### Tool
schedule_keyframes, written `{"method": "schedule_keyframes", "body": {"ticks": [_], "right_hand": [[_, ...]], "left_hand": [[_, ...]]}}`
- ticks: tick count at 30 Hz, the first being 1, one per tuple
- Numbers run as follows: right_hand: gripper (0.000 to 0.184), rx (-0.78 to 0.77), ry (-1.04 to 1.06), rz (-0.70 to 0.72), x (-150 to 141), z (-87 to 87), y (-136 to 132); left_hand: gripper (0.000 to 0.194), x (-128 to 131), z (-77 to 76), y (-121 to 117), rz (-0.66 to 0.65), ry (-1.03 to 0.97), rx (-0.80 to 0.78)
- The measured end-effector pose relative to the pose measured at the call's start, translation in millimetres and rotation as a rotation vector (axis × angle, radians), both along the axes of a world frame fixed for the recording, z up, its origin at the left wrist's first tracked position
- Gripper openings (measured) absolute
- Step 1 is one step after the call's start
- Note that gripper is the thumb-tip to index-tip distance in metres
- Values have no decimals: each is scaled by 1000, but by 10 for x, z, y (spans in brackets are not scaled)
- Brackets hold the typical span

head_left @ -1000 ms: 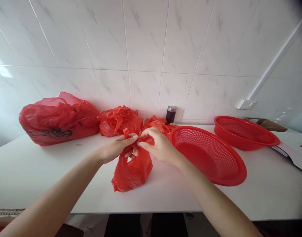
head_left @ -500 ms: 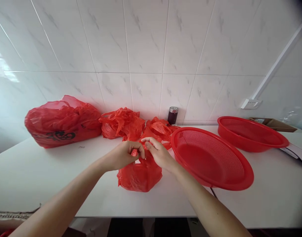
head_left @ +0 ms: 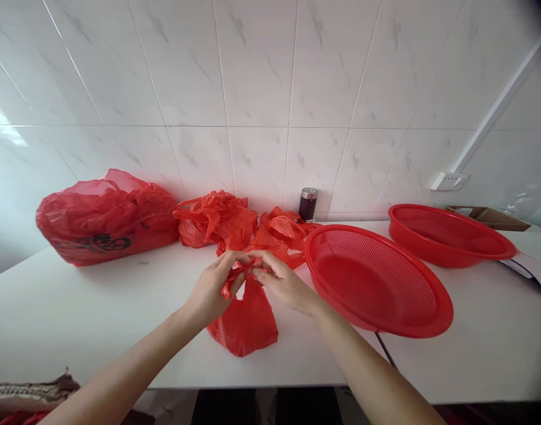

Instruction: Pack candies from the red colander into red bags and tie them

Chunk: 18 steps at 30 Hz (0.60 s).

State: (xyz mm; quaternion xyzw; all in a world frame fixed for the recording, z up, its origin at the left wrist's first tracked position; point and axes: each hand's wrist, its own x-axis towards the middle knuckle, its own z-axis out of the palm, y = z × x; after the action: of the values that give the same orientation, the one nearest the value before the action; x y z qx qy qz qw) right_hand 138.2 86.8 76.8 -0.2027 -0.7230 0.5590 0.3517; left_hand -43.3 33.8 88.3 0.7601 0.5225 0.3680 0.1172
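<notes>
Two hands meet over the middle of the white counter (head_left: 75,313) in the head view, both working the top of a small red bag (head_left: 246,319). The left hand (head_left: 210,292) pinches one twisted handle between thumb and fingers, its grip clenched on the plastic; the right hand (head_left: 281,283) grasps the other handle the same way, fingertips almost touching the left's. Held up by its handles, the bag hangs with its bulging bottom resting on the counter near the front edge, which keeps the neck taut and reachable.

Just right of the hands lies a red strainer basket (head_left: 425,301), tilted toward the viewer, its near rim on the counter. A second red basket (head_left: 451,239) sits farther right. Behind the hands, against the tiled wall, lie crumpled red bags (head_left: 217,218) and, far left, a large stuffed red bag (head_left: 106,218) with black print. A small dark jar (head_left: 307,204) with a silver lid stands upright at the wall. A cardboard box (head_left: 487,217) shows at far right.
</notes>
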Motion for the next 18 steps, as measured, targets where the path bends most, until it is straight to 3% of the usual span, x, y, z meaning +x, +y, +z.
{"method": "schedule_keyframes", "body": {"ticks": [3,7,11,16,18], "right_hand": [[20,58,-75,19,-5,-24,-9],[30,66,-112,-5,-45,-75,-57],[41,46,-111,-67,26,-150,-107],[44,-215,-98,-276,364,-514,-10],[45,-314,-90,-358,413,-710,53]], "left_hand": [[7,-66,-37,-27,-3,-31,-52],[19,-131,-31,-48,-46,32,-75],[32,-340,-124,-92,-47,138,-241],[32,-914,-457,-213,109,83,-373],[31,-1010,-588,-250,145,43,-425]]}}
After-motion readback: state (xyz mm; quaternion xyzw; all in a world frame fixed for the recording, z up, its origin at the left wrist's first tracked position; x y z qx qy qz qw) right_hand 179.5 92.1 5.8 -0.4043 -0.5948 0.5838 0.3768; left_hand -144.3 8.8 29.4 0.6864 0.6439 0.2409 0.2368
